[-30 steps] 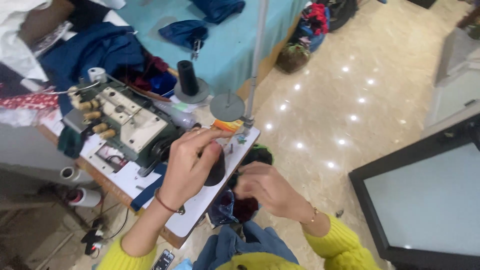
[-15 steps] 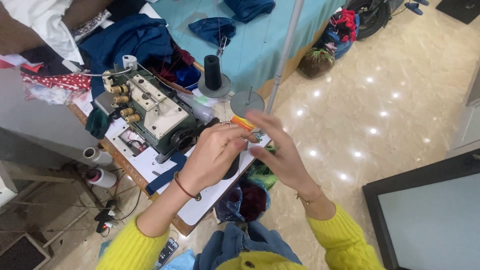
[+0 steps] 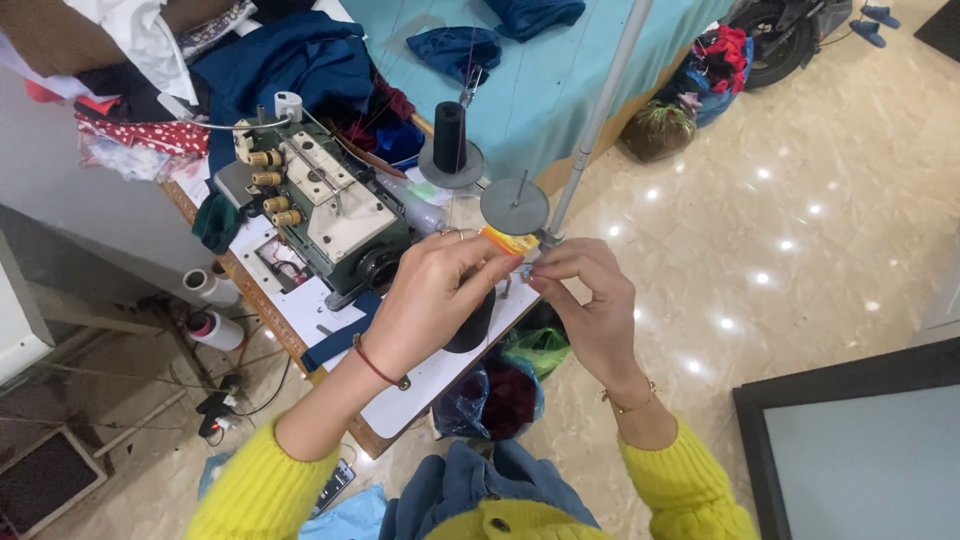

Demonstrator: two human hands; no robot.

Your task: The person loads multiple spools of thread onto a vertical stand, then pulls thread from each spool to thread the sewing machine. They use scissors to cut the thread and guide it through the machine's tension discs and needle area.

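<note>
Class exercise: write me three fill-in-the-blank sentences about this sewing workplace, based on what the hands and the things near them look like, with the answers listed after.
1. The left hand and right hand meet beside a small ____ and yellow item.
2. The black thread cone stands ____ on its round grey stand plate.
3. The person's sleeves are ____.

Missing words: orange; upright; yellow

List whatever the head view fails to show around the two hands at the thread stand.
- Small thing pinched between left hand and right hand: too small, fingers cover it.
- Black thread cone: mostly hidden behind the left hand.
- Orange item: partly covered by fingertips; kind unclear.
- Sewing machine: needle area hidden from this angle.
</note>
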